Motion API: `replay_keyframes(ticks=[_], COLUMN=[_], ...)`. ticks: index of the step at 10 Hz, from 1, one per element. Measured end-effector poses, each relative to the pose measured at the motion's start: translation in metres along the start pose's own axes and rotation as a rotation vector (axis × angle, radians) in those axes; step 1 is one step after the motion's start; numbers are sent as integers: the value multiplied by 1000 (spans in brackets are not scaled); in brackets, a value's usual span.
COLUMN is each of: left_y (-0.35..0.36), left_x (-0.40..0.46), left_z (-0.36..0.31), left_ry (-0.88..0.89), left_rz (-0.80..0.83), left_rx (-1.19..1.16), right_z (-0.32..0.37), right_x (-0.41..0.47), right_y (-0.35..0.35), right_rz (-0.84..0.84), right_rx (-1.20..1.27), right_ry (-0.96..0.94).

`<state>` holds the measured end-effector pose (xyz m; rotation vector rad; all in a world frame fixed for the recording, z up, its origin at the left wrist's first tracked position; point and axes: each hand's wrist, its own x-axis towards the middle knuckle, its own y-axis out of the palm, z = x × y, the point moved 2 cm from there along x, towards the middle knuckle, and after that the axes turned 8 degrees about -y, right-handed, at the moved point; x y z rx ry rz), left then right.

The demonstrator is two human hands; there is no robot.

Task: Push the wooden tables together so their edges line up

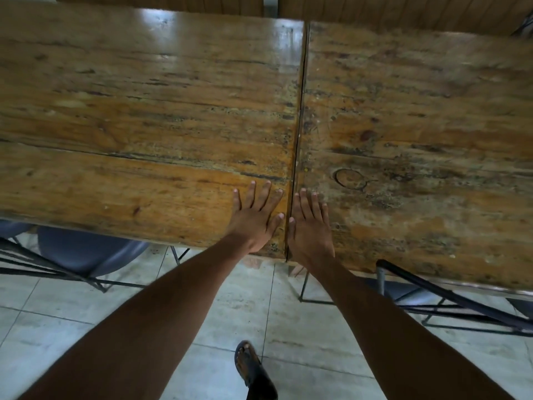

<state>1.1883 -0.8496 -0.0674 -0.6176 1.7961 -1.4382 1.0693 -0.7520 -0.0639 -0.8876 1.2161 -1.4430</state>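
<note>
A sandalled foot [250, 362] is standing on the tiled floor [302, 321]. Beyond it, the left hand [256, 217] and right hand [310, 223] are lying flat, fingers [251, 194] spread, on the left desk [138, 111] and right desk [418, 125], which are sitting edge to edge along a thin seam [298, 134].

Legible text, labels, brands, numbers, signs: none. The left table [144, 116] and the right table [418, 125] bear only wood grain, stains and a ring-shaped knot mark just right of the seam; no lettering shows on either.
</note>
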Motion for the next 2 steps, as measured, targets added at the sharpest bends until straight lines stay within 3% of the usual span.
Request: replay_keyframes(ticks=[1, 2], left_y=[-41, -75], left_x=[-4, -32], left_z=[0, -2], left_ry=[32, 88], left_rz=[200, 190], left_rx=[17, 40], right_z=[6, 25], right_x=[11, 17], right_y=[-20, -53], right_rz=[216, 347], right_rx=[-13, -62], right_ry=[38, 45])
